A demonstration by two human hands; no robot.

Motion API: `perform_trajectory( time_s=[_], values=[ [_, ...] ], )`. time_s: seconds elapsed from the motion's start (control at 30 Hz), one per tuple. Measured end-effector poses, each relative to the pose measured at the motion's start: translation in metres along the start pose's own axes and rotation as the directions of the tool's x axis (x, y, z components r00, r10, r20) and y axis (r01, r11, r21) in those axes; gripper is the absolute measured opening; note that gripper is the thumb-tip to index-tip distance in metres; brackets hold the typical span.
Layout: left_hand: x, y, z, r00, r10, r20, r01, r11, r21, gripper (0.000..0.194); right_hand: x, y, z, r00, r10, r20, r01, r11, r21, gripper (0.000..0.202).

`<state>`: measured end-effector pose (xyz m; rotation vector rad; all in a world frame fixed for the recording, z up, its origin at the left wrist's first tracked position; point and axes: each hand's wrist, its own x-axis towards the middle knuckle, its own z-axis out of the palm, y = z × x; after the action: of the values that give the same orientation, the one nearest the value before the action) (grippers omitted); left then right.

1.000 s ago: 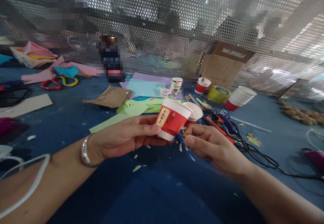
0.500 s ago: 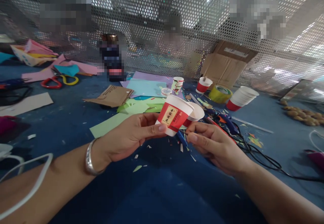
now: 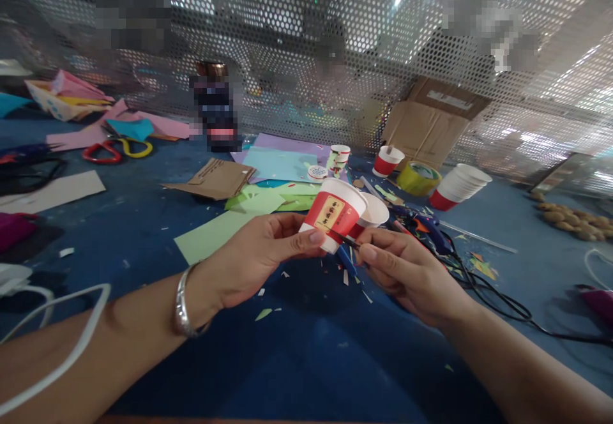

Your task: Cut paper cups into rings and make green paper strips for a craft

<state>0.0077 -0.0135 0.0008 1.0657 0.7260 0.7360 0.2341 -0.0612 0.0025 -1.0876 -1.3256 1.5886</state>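
Observation:
My left hand is closed around a red and white paper cup, tilted, with a yellow label turned toward me. Between the thumb and fingers of my right hand is a slim dark pointed tool; I cannot make out its exact kind. Its tip lies at the lower side of the held cup, and whether it pierces the wall cannot be seen. Directly behind the held cup is a second paper cup, partly hidden by it and by my right hand.
A cup stack, yellow tape roll and cardboard box stand at the back right. A glue gun trails a black cable. Scissors, a cardboard piece and green paper lie left. Perforated metal rises behind.
My left hand and the held cup have shifted slightly right. More of the dark tool shows now, its tip against the cup's lower side. The view has moved a little.

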Motion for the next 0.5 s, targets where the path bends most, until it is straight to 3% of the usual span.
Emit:
perform_trajectory(
  time_s=[0.27, 0.5],
  values=[
    [0.0004, -0.0029, 0.0023, 0.999, -0.051, 0.008, 0.051, 0.998, -0.022, 0.035, -0.0006, 0.0035, 0.0012, 1.0, 0.01, 0.019, -0.01, 1.0, 0.019, 0.032],
    [0.0007, -0.005, 0.0023, 1.0, -0.025, 0.008, 0.025, 0.999, 0.026, 0.037, 0.0006, 0.0062, 0.005, 0.999, 0.036, 0.031, -0.037, 0.998, 0.057, 0.033]
  ],
)
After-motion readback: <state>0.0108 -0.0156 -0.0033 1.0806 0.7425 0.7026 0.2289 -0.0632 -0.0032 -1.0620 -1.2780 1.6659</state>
